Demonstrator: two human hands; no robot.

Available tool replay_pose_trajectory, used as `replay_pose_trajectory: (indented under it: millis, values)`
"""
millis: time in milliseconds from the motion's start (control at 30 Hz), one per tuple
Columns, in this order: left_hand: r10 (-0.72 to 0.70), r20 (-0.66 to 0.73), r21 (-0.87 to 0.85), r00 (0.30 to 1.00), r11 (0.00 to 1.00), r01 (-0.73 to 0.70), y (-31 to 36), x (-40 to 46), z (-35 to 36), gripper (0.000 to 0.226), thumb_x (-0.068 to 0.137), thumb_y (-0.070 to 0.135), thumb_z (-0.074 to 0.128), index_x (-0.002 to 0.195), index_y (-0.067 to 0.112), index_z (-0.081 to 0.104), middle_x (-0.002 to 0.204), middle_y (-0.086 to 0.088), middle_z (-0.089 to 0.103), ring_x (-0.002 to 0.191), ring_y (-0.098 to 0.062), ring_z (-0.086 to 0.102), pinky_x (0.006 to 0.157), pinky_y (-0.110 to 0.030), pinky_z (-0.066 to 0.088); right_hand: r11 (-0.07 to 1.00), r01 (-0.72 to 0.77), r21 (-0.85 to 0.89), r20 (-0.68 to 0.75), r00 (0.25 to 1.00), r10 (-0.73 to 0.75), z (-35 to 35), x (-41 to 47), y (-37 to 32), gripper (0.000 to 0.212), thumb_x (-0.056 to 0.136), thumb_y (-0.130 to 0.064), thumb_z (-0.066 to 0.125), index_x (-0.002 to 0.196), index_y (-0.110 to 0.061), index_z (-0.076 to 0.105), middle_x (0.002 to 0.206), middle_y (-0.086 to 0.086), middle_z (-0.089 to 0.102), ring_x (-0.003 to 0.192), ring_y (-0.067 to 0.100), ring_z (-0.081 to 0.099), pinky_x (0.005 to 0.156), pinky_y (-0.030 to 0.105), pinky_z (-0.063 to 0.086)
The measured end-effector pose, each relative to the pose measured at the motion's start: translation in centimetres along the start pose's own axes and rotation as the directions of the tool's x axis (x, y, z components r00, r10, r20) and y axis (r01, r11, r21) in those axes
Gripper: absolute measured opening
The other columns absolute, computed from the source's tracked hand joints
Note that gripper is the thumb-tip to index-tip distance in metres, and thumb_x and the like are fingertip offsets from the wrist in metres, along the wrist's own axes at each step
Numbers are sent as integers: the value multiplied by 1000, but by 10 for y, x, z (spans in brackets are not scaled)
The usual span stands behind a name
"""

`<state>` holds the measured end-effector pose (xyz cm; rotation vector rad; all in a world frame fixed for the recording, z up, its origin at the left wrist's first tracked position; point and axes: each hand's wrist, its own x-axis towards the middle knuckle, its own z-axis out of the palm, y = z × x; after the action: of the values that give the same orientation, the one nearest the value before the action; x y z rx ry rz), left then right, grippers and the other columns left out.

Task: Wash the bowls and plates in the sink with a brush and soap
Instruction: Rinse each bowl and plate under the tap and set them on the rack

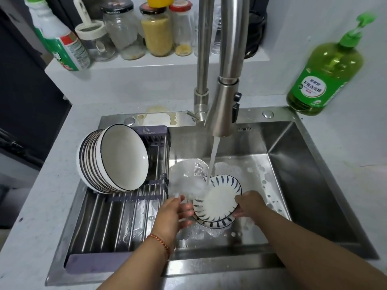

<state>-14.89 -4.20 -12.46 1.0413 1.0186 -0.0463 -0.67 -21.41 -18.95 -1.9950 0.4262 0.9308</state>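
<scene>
**Plate rinsed under running tap**

Currently, a small white plate (216, 197) with dark blue leaf-like strokes round its rim is held tilted over the sink (314, 174), under the stream of water (213, 160) that falls from the steel tap (224, 105). The plate is gripped at its right edge by the right hand (250, 204), whose fingers are curled under the rim. The left hand (174, 212) is kept open with its fingers spread and relaxed; its fingertips are seen at the plate's left edge, though actual contact cannot be told through the splashing water. A red thread bracelet (160, 241) is worn on the left wrist.

A second plate (215, 223) of the same pattern is seen just beneath the first, on the foamy sink floor, so two plates are counted.

On the left, a stack of white bowls (113, 160) with dark rims is laid on its side on a roll-up drying rack (117, 222) across the sink; about eight rims are made out, but the exact count cannot be told.

On the bench at the right, one green pump bottle (326, 70) of dish soap is stood, labelled in Chinese characters too small to be read with confidence. Several jars (157, 32) are lined up on the shelf behind.
</scene>
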Motion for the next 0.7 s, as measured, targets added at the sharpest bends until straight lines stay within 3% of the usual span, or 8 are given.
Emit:
replay_pose_trajectory:
  millis: [200, 267, 367, 467, 500, 567, 633, 700]
  values:
    - [-87, -40, 76, 995, 993, 90, 4, -9, 9, 21, 100, 11, 44, 82, 13, 54, 91, -13, 58, 85, -24, 57, 70, -40, 54, 897, -107, 429, 95, 993, 73, -20, -40, 4, 13, 83, 10, 51, 91, 16, 58, 82, 28, 63, 70, 39, 66, 63, 40, 60]
    - [-141, 35, -28, 989, 989, 142, 5, -15, 14, 21, 100, 29, 48, 94, 12, 58, 99, -15, 61, 86, -26, 60, 61, -38, 57, 849, -110, 517, 153, 988, 35, -23, -55, 9, 16, 83, 11, 48, 92, 18, 58, 74, 25, 62, 67, 35, 63, 66, 39, 59]
    - [-135, 231, -216, 964, 958, 186, 3, -13, 17, 53, 95, 55, 42, 116, 12, 64, 115, -18, 67, 103, -35, 65, 86, -56, 54, 834, -87, 545, 197, 980, -27, -21, -75, 15, 19, 83, 10, 47, 95, 18, 59, 70, 24, 63, 60, 32, 63, 55, 37, 60]
    - [-83, 273, -369, 958, 911, 184, 4, -11, 18, 56, 98, 53, 38, 127, 11, 60, 118, -15, 68, 108, -34, 66, 86, -54, 55, 862, 7, 507, 157, 983, -100, -20, -95, 12, 11, 84, 7, 50, 87, 14, 59, 77, 29, 60, 60, 34, 64, 49, 33, 55]
    - [-62, 255, -395, 965, 904, 162, 4, -10, 18, 54, 97, 51, 39, 131, 13, 57, 120, -14, 68, 108, -32, 66, 85, -53, 56, 910, 113, 398, 87, 983, -160, -20, -99, 12, 8, 85, 3, 53, 81, 7, 58, 76, 26, 61, 60, 31, 64, 51, 33, 55]
    - [-13, 232, -401, 973, 910, 108, 6, -10, 18, 51, 97, 50, 41, 135, 18, 53, 123, -9, 67, 110, -29, 65, 88, -52, 54, 892, 414, -183, -169, 881, -443, -26, -103, 13, 16, 83, -13, 56, 69, -7, 52, 71, 9, 60, 64, 22, 60, 59, 31, 50]
    - [36, 213, -393, 976, 918, 51, 11, -11, 19, 49, 99, 49, 40, 135, 20, 53, 122, -7, 68, 108, -26, 67, 83, -48, 58, 485, 557, -674, -139, 550, -824, -29, -107, 16, 17, 81, -26, 49, 72, -13, 56, 80, 2, 62, 79, 23, 59, 75, 35, 52]
    - [66, 188, -405, 980, 914, 16, 17, -14, 21, 50, 99, 50, 38, 134, 19, 54, 120, -7, 68, 103, -24, 69, 72, -40, 60, 192, 554, -810, 99, 451, -887, -28, -113, 21, 37, 84, -35, 45, 101, -11, 67, 113, 8, 66, 112, 27, 60, 102, 46, 45]
